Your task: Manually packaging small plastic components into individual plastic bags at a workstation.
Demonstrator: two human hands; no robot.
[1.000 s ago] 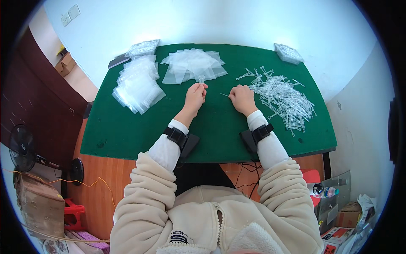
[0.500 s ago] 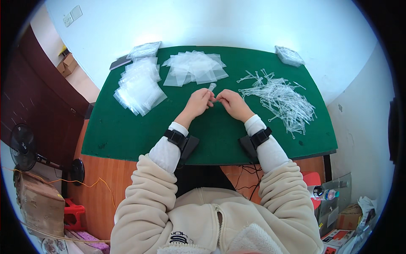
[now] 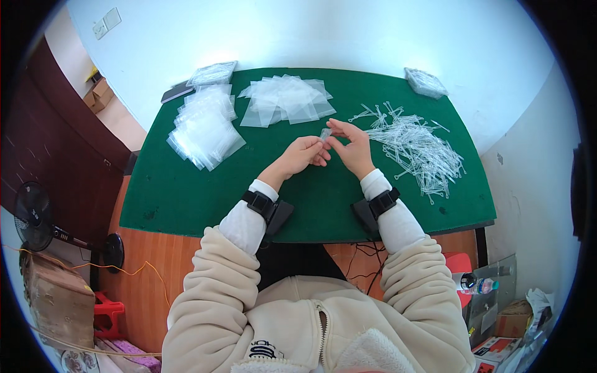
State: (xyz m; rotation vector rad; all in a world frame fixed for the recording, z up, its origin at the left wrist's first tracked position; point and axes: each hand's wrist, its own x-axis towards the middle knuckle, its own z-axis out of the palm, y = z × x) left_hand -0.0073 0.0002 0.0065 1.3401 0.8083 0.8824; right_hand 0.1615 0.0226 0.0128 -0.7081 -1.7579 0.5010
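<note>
My left hand (image 3: 305, 153) is closed on the lower end of a small, crumpled clear plastic bag (image 3: 325, 133), over the middle of the green table. From the other side, my right hand (image 3: 352, 147) curls its thumb and forefinger about the bag's upper end. What the bag contains is too small to make out. To the right lies a loose heap of thin, shiny sticks with ring ends (image 3: 418, 149). Beyond my hands a fan of flat clear bags (image 3: 287, 102) is spread out, and another overlapping stack of clear bags (image 3: 205, 133) lies at the left.
The green table (image 3: 205, 202) meets a white wall at its far side. Filled clear packs stand at the back left (image 3: 212, 73) and back right (image 3: 426, 82). A dark flat object (image 3: 177, 92) lies beside the left pack. A black fan (image 3: 36, 211) stands at the left.
My right hand has turned upward and its fingers have moved to the bag's upper end. My left hand and the bag have shifted slightly right and nearer.
</note>
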